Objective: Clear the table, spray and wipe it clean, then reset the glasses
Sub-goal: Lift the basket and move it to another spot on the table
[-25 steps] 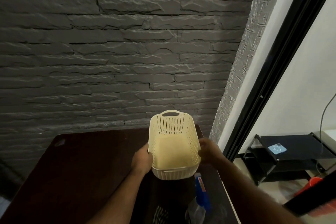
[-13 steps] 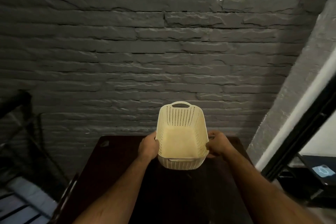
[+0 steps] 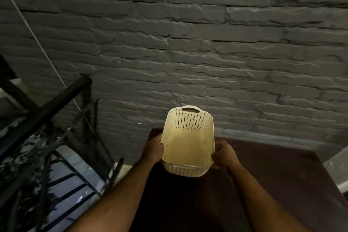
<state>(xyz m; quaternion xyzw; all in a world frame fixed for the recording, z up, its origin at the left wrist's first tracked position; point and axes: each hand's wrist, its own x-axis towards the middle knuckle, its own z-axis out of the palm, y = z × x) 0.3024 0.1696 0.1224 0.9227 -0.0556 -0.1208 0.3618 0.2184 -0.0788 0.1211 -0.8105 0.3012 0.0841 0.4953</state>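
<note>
I hold a cream perforated plastic basket (image 3: 188,128) with both hands above the far left part of the dark brown table (image 3: 273,175). My left hand (image 3: 153,149) grips its left wall and my right hand (image 3: 224,153) grips its right wall. The basket looks empty inside. No glasses or spray bottle appear in this view.
A grey stone-brick wall (image 3: 188,43) rises straight behind the table. To the left stands a black metal rack (image 3: 47,115) with dark slats over a pale tiled floor (image 3: 75,165). A thin white cord (image 3: 37,39) runs down the wall.
The view has swung left: the doorway, black side shelf and blue spray bottle have left the frame, and the metal rack has come in. Both hands still hold the basket.
</note>
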